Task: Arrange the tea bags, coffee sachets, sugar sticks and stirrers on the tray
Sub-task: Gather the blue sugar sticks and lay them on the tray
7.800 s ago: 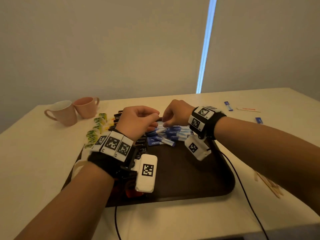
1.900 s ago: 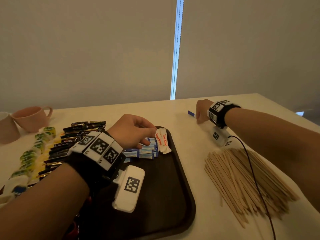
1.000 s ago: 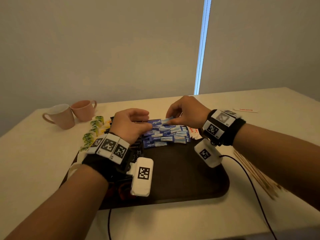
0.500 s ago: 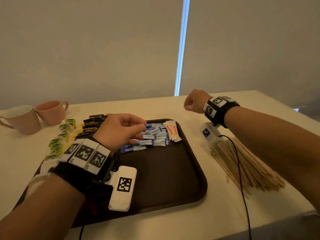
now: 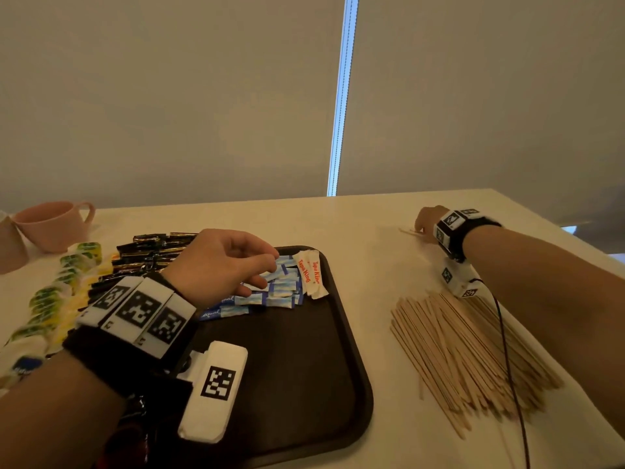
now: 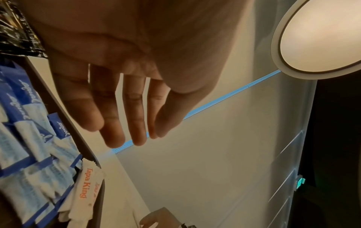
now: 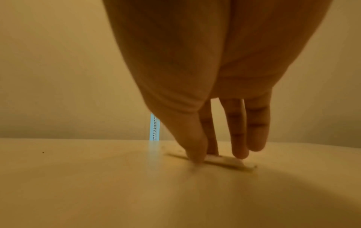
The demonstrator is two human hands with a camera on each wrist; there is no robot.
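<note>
Head view: dark tray (image 5: 297, 384) on the counter (image 5: 372, 231). At its far end sit a cluster of blue sugar sachets (image 5: 277, 289) and two white sachets (image 5: 311, 274) just beside them. Black coffee sachets (image 5: 148, 248) and green-yellow tea bags (image 5: 64, 282) lie in rows left of those; whether they rest on the tray or beside it is hidden by the left arm. Wooden stirrers (image 5: 473, 350) are in a loose heap on the counter right of the tray, none on it. Pink cup (image 5: 54, 225) far left. Left hand (image 5: 220, 265) hovers over the blue sachets, fingers loosely bent, holding nothing. Right hand (image 5: 427, 221) is far out on the counter at a stray sachet (image 5: 411, 231).

Left wrist view: fingers (image 6: 117, 117) relaxed and apart, empty, above the blue sachets and tray rim.

Right wrist view: thumb and fingertips (image 7: 197, 155) pinch the flat pale sachet lying on the counter; not yet lifted.

Estimate: sugar mostly placed, one stray being collected; stirrers entirely left. Roughly two-thirds done.
</note>
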